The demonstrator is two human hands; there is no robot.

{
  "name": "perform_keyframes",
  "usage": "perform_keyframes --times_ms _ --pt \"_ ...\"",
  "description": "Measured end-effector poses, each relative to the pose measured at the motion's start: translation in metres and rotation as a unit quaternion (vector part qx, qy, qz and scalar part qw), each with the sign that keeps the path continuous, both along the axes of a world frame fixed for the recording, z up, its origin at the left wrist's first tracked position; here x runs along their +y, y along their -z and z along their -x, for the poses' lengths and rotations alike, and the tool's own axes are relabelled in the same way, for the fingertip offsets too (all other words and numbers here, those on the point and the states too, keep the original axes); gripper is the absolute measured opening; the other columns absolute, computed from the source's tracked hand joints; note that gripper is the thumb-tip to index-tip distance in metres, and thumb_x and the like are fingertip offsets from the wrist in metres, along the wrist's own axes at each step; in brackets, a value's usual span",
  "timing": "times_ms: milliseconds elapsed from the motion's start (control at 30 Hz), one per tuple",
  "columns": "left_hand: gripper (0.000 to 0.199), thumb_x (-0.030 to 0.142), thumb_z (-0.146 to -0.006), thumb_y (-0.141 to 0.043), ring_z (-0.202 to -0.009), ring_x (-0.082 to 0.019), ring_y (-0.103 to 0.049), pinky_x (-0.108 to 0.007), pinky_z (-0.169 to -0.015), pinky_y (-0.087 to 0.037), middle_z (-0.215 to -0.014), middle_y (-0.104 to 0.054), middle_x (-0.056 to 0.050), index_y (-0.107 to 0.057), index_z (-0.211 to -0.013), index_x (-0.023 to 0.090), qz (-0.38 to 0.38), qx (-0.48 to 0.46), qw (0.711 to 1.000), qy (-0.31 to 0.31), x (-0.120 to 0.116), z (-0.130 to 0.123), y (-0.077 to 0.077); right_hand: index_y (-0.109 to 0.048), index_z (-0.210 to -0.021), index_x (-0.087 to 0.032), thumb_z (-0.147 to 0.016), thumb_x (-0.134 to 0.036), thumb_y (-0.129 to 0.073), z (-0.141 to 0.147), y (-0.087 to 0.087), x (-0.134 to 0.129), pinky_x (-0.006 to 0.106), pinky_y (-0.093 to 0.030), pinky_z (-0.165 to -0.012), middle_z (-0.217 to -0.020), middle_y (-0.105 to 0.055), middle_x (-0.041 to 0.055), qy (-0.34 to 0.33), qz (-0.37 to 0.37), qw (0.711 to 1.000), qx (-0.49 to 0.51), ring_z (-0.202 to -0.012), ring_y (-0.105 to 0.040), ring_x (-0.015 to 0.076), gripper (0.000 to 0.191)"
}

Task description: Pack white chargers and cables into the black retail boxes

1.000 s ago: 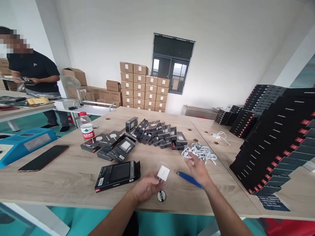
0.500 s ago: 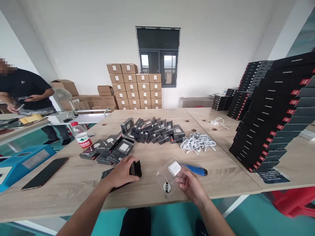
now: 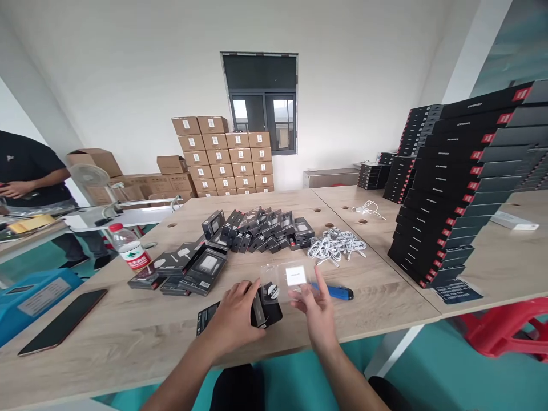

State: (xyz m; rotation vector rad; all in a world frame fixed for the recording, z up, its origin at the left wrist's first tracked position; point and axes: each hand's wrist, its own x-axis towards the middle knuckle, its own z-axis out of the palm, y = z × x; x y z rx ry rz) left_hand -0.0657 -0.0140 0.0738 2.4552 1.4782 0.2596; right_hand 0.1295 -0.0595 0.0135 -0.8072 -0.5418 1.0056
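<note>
My left hand point(image 3: 235, 311) grips a small black box point(image 3: 259, 313) near the table's front edge, its flap open toward the right. Beside it, my right hand point(image 3: 314, 311) holds a clear plastic tray point(image 3: 280, 279) with a white charger point(image 3: 296, 275) in it. A round black-and-white sticker point(image 3: 273, 291) shows at the tray's left part, over the box's open end. Just right of my right hand lies a blue cutter point(image 3: 338, 292). White coiled cables point(image 3: 336, 246) and a pile of small dark boxes point(image 3: 261, 228) sit farther back.
At the left are a bottle point(image 3: 131, 251), a black phone point(image 3: 64, 322) and a blue device point(image 3: 38, 297). Tall stacks of black boxes point(image 3: 462, 182) stand at the right. A person point(image 3: 32, 171) stands at another table; a red stool point(image 3: 505, 328) is at lower right.
My left hand has moved right with the black box. The tray has been lifted and turned, bringing its left part to the box's open end. The view has shifted right.
</note>
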Motion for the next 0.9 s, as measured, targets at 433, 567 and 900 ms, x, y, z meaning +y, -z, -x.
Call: perform_keyframes --times_ms 433,567,900 --pt "0.104 0.032 -0.061 -0.078 -0.135 -0.039 -0.039 -0.049 -0.110 -0.034 -0.145 -0.045 -0.011 -0.031 -0.154 0.030 -0.057 -0.051 0.996 0.034 0.005 0.002 0.007 -0.032 -0.155 -0.022 -0.073 -0.057 -0.080 -0.013 0.009 -0.023 0.029 -0.059 -0.056 -0.092 -0.074 0.0041 -0.076 0.094 0.992 -0.019 -0.077 -0.074 0.0227 0.101" --pt "0.105 0.033 -0.062 -0.079 -0.135 -0.039 -0.038 -0.051 -0.111 -0.033 -0.145 -0.045 -0.011 -0.030 -0.154 0.032 -0.054 -0.045 0.996 0.048 0.006 0.002 0.008 -0.032 -0.154 -0.017 -0.069 -0.061 -0.081 -0.017 0.005 -0.028 0.031 -0.059 -0.055 -0.089 -0.075 0.0055 -0.064 0.103 0.991 -0.055 -0.074 -0.074 0.0239 0.108" --pt "0.100 0.028 -0.064 -0.076 -0.134 -0.040 -0.039 -0.050 -0.106 -0.040 -0.145 -0.044 -0.011 -0.032 -0.153 0.035 -0.007 -0.093 0.992 0.088 -0.004 -0.008 0.004 -0.049 -0.147 -0.023 -0.086 -0.064 -0.060 -0.012 0.014 -0.023 0.030 -0.056 -0.059 -0.096 -0.073 0.0078 -0.153 0.047 0.985 -0.063 -0.079 -0.070 0.0216 0.074"
